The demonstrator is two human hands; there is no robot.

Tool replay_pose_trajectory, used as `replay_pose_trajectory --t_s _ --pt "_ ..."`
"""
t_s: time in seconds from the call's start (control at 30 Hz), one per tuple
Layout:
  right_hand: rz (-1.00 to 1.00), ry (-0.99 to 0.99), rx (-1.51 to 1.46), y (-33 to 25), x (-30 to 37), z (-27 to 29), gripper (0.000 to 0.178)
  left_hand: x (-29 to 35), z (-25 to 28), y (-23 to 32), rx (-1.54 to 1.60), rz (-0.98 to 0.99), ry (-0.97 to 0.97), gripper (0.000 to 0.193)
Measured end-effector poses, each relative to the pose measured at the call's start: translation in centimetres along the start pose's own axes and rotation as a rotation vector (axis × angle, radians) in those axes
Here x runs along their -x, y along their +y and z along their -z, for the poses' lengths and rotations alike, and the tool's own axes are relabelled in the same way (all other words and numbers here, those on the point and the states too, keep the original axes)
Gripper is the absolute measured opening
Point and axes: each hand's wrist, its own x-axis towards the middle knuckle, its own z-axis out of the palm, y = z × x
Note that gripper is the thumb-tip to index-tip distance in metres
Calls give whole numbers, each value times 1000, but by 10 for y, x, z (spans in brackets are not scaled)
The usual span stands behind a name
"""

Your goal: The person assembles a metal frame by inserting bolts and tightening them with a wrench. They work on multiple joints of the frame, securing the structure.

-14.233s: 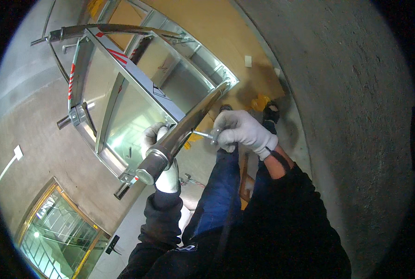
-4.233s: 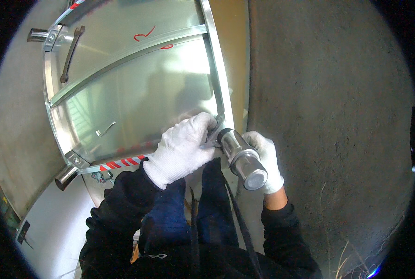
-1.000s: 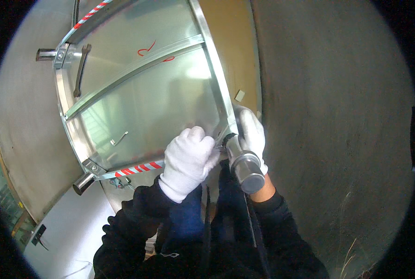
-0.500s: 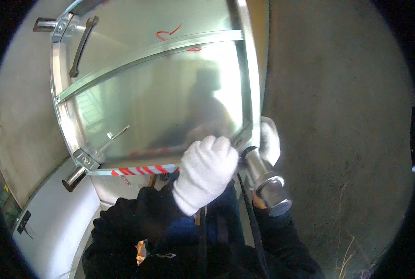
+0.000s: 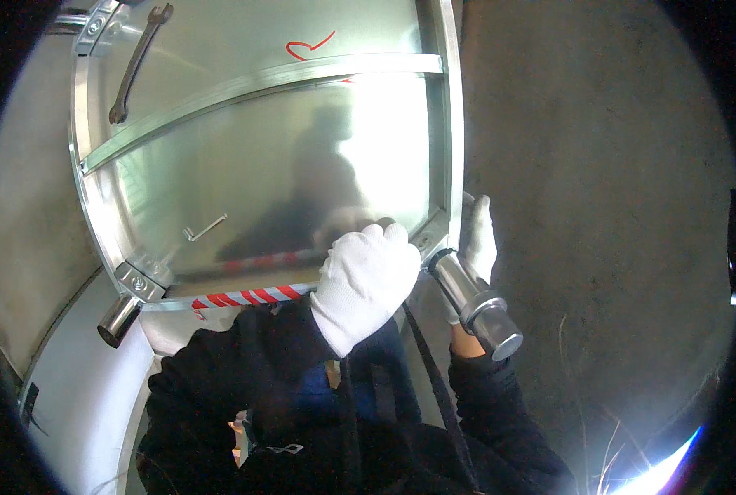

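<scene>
An upturned sheet-metal table top or shelf (image 5: 228, 177) with a rimmed frame lies before me. At its near right corner, my left hand (image 5: 366, 285), in a white knit glove, is closed by the corner bracket (image 5: 425, 238). Whatever its fingers hold is hidden. From that corner a shiny round tubular leg (image 5: 467, 295) with a thicker collar sticks out toward me. Outside the rim, partly behind the leg, my gloved right hand (image 5: 482, 243) has its fingers stretched up along the frame's side; its thumb is hidden.
An open-end wrench (image 5: 139, 70) and a small L-shaped hex key (image 5: 207, 228) lie on the panel. A cross brace (image 5: 261, 87) spans it. Another short leg (image 5: 120, 319) projects at the near left corner. Red-striped tape (image 5: 244, 296) marks the near edge. Grey floor (image 5: 599, 165) extends rightward.
The panel has shifted slightly left in view. My right hand's fingers, curled before, are now straighter and point upward. The left hand stays closed at the corner. Bright light appears at lower right.
</scene>
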Motion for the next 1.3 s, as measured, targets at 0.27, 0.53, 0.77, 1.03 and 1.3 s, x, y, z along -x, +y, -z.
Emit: replay_pose_trajectory --t_s 0.27,0.53,0.77,1.03,1.3 --pt "36 31 -54 6 -2 5 37 -1 7 3 67 9 10 7" --pt "15 41 -114 -5 -1 0 28 -9 11 7 46 -3 5 7" --pt "-30 5 -86 -13 6 -3 28 -9 16 8 46 29 -74 11" --pt "87 -38 -180 2 11 0 35 1 14 13 47 23 -1 23" --pt "226 -219 124 -3 8 11 49 7 15 22 -23 57 70 18"
